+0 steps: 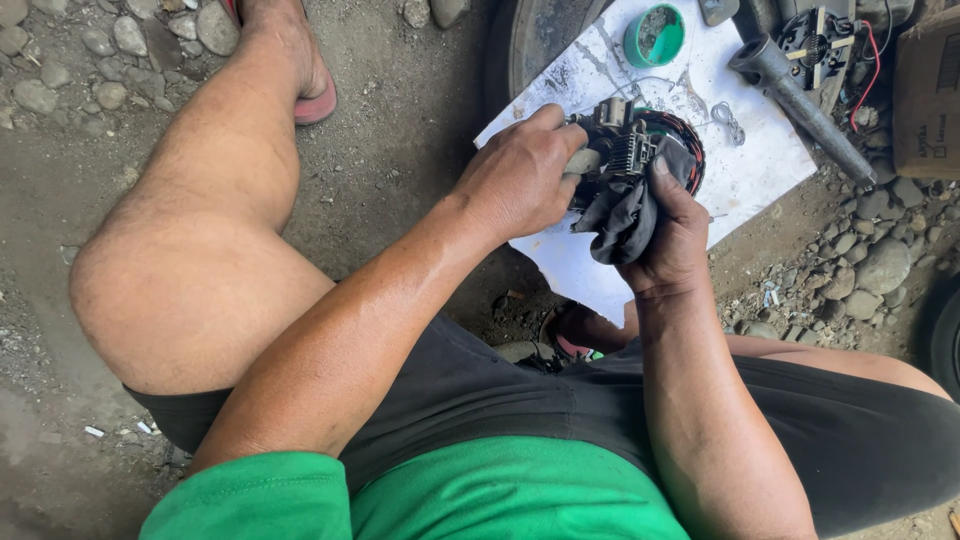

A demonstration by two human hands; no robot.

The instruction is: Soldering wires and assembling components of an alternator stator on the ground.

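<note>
A round motor part with copper-coloured windings (672, 140) is held over a white sheet (760, 170) on the ground. My left hand (520, 180) grips it from the left side, fingers curled around its dark metal end. My right hand (668, 235) holds a dark grey rag (625, 215) pressed against the part from below, thumb up along the windings. Both hands touch the part at once.
A green round lid (655, 35), a small metal ring (728, 122) and a dark metal tube (805, 100) lie on or by the sheet. A cardboard box (928, 95) stands at the right. A tyre (530, 40) is behind the sheet. Gravel surrounds everything; my bare knees flank the hands.
</note>
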